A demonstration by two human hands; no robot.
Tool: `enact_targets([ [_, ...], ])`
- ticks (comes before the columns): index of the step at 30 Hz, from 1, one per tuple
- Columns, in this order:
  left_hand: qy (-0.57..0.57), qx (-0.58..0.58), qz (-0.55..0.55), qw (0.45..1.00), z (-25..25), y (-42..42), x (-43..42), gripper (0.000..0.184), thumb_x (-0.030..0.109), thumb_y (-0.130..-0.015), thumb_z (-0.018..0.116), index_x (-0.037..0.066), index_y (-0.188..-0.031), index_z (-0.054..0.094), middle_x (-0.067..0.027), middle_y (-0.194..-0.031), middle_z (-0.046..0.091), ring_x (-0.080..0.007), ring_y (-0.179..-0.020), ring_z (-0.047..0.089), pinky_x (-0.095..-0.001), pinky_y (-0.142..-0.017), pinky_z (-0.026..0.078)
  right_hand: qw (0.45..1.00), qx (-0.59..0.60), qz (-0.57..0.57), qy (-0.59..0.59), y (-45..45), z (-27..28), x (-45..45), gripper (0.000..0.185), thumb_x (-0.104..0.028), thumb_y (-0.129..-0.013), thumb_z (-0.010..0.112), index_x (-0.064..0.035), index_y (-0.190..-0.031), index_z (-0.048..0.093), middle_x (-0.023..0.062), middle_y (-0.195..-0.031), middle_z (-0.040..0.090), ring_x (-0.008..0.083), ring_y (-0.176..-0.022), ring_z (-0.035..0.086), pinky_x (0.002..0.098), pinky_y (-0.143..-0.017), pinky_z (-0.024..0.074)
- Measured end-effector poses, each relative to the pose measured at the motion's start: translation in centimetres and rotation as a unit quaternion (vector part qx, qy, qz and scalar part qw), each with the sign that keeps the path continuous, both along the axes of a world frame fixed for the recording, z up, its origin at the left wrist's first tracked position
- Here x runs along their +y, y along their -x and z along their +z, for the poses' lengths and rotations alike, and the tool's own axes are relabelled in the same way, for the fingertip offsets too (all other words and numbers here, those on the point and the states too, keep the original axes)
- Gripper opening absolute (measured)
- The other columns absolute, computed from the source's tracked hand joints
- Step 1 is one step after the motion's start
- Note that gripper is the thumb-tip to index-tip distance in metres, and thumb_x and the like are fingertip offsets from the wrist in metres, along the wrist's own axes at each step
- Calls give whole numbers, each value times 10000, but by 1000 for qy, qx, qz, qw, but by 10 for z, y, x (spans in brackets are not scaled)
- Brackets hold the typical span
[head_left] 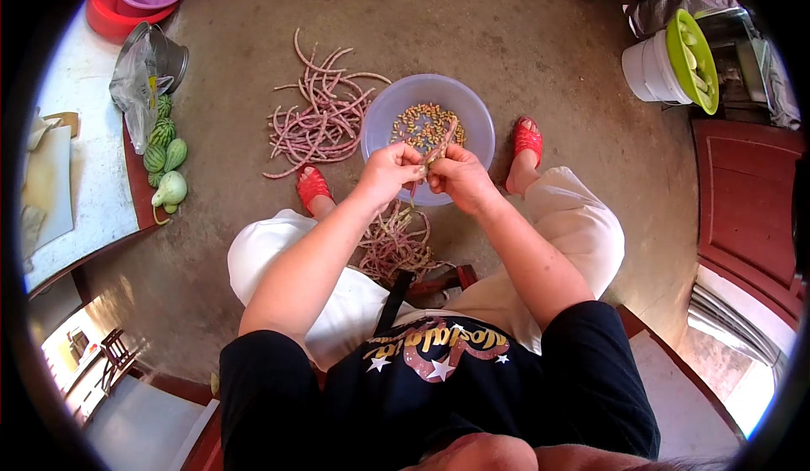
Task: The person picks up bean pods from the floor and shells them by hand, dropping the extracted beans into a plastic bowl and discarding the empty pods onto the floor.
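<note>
Both hands meet over the near side of a pale purple basin on the floor. My left hand pinches a mottled pink bean pod from the left. On its right side, my right hand has its fingers closed on the same pod. Loose shelled beans in tan and reddish tones lie in the basin. A heap of long pink pods spreads on the floor left of the basin. Between my legs is a pile of thin pod shells.
Watermelons and a pale gourd line the edge of the left table. Red sandals are on my feet either side of the basin. At the right stand a white bucket and a green basin.
</note>
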State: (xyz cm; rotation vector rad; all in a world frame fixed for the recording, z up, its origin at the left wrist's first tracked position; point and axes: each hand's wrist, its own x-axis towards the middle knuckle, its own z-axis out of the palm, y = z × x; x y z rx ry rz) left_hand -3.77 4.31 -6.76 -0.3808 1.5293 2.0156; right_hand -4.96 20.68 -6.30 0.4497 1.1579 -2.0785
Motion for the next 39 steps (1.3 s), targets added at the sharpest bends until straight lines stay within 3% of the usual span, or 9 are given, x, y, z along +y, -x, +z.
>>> enact_targets([
  [4,-46,-45,-14,998,10,3,0,95,60,-784,608,41,-859,553,-16,-725,573,-89,-636,539,-220,-569,432,1000,-11,-7,7,4,-3,3,36,-19,-748,530,-47,-768,521,44,-616,530,120,-492,478,251,-445,371],
  [7,15,-81,4,997,13,1,3,141,51,-755,629,18,-873,558,-27,-729,584,-102,-618,542,-225,-538,431,999,-48,-20,14,4,-10,6,37,-24,-748,529,-49,-770,512,45,-611,526,124,-495,480,255,-442,370],
  [15,205,91,-59,973,4,-5,3,101,45,-706,630,-7,-784,594,-37,-650,584,-101,-592,540,-245,-548,435,998,-62,29,17,5,-9,4,57,-8,-772,524,-33,-823,530,50,-667,540,136,-541,509,269,-468,395],
  [21,244,134,-72,958,5,-7,-1,77,24,-732,612,2,-803,592,-23,-680,584,-88,-606,538,-229,-567,442,998,-56,30,21,3,-6,1,51,-10,-772,536,-27,-820,532,54,-656,538,145,-531,509,274,-478,402],
  [27,8,-4,-11,1000,5,-2,-4,98,57,-766,614,18,-847,576,-32,-728,591,-104,-631,545,-228,-559,433,999,-45,-2,16,3,-7,-1,91,15,-759,519,-34,-836,524,56,-661,537,144,-518,488,279,-471,373],
  [30,-31,-86,-14,996,14,1,-5,131,64,-808,573,25,-932,558,-38,-761,587,-115,-666,562,-231,-605,454,1000,1,4,-17,5,-8,0,79,-6,-744,535,-50,-808,521,39,-618,523,123,-492,479,255,-441,375],
  [34,-8,-45,-40,998,17,2,-3,136,77,-832,540,22,-956,548,-40,-766,590,-115,-667,565,-226,-594,454,1000,-16,3,12,8,0,5,77,-10,-743,536,-54,-805,523,37,-629,530,121,-499,486,255,-443,378],
  [36,101,-19,-28,994,18,3,-3,117,102,-838,529,27,-924,557,-37,-754,595,-101,-645,561,-222,-563,448,1000,-23,-7,14,7,1,4,55,-25,-751,543,-56,-794,527,36,-632,533,121,-504,494,256,-444,380],
  [39,155,40,-48,986,16,-1,-3,111,106,-839,522,23,-908,551,-43,-756,601,-101,-654,570,-225,-576,462,998,-57,-1,20,8,7,1,28,-37,-765,544,-57,-776,527,41,-633,537,126,-504,501,263,-442,383],
])
